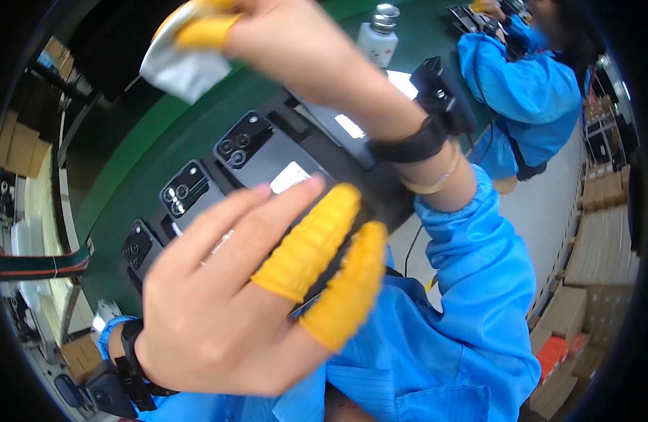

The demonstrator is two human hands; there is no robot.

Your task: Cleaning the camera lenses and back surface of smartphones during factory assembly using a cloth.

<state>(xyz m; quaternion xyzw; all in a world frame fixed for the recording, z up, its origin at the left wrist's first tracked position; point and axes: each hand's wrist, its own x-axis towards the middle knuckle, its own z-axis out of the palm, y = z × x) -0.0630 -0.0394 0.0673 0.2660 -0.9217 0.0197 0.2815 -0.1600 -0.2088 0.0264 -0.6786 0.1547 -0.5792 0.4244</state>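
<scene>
My left hand [229, 302] is stretched over the row of phones, its fingers extended and spread, with yellow finger cots on two of them. Nothing shows in its grasp; whether it touches a phone below, I cannot tell. My right hand [285, 46], blurred, reaches across the top left and pinches a white cloth [187, 74] between yellow-covered fingers. Below the cloth lies a dark grey phone [268, 158], camera side up, with a white label. A second phone [187, 188] and a third phone [140, 243] lie further left, partly hidden by my left hand. Another phone [338, 126] lies beneath my right forearm.
The phones lie on a dark mat on a green table [106, 211]. A white bottle with a metal top [378, 42] stands at the far side. On the right, a co-worker in blue [521, 91] sits nearby. Cardboard boxes [560, 313] line the right edge.
</scene>
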